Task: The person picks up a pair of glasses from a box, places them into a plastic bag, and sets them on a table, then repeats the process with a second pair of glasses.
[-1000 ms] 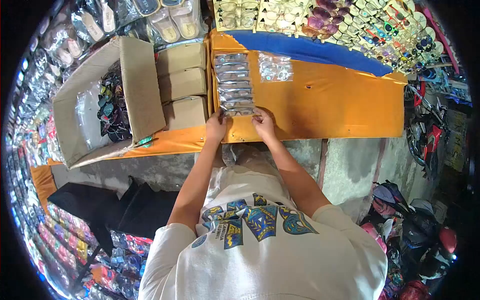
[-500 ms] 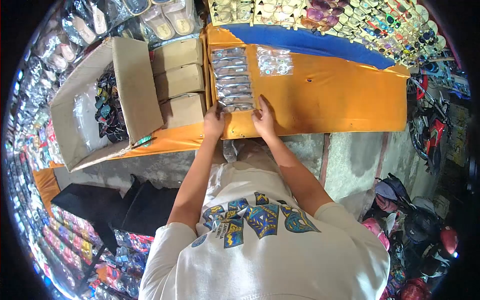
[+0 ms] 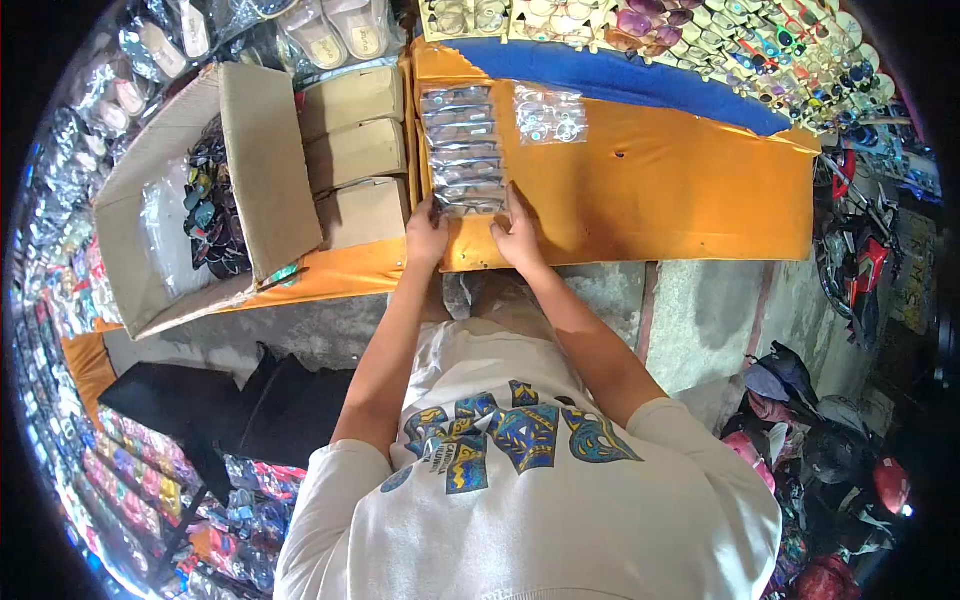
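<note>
A column of eyeglasses in clear plastic sleeves lies on the orange cloth-covered table. At the near end of the column, my left hand grips the left end of the lowest bagged eyeglasses. My right hand is closed at the right end of the same packet, its index finger pointing up along the edge. Fingertips are partly hidden by the plastic and the hands. To the right of the column, a flat clear packet with small round items rests on the cloth.
Left of the column stand brown cardboard boxes and a large open carton with sunglasses inside. Racks of glasses line the back beyond a blue cloth. Bagged slippers are at upper left; caps and bags lie at right.
My right hand has shifted slightly left, in against the packet's end. The lowest packet sits a little closer to the rest of the column.
</note>
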`<state>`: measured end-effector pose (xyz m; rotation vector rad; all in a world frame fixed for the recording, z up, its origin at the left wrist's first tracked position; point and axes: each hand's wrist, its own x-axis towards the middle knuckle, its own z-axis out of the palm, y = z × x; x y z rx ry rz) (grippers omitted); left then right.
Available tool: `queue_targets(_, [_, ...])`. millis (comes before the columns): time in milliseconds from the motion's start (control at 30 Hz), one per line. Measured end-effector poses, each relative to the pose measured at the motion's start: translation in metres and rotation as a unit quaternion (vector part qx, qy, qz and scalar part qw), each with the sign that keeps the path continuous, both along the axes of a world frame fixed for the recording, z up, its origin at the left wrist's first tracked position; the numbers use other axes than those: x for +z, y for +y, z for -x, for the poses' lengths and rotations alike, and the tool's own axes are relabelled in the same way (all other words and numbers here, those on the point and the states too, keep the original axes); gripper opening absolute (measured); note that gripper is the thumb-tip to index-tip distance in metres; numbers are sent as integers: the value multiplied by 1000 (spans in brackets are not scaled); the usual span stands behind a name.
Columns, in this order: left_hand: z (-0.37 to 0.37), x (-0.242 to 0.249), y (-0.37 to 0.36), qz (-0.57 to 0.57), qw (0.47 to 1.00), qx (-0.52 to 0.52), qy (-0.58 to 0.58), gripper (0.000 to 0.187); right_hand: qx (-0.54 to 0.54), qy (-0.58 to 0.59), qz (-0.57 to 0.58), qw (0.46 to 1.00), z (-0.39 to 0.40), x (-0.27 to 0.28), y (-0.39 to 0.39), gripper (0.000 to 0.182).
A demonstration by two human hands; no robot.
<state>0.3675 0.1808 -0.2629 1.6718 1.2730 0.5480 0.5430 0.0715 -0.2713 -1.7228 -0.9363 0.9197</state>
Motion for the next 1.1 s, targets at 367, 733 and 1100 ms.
queue_targets(367, [5, -1, -1, 24, 999, 11, 35, 58, -2, -17, 10, 1000, 3, -7, -5, 87])
queue_targets(733, [3, 23, -16, 21, 994, 1, 108, 57, -6, 75, 13, 997, 5, -3, -20, 85])
queue_targets(1100, [0, 41, -18, 80, 991, -4, 103, 56, -23, 118, -14, 993, 4, -4, -11, 87])
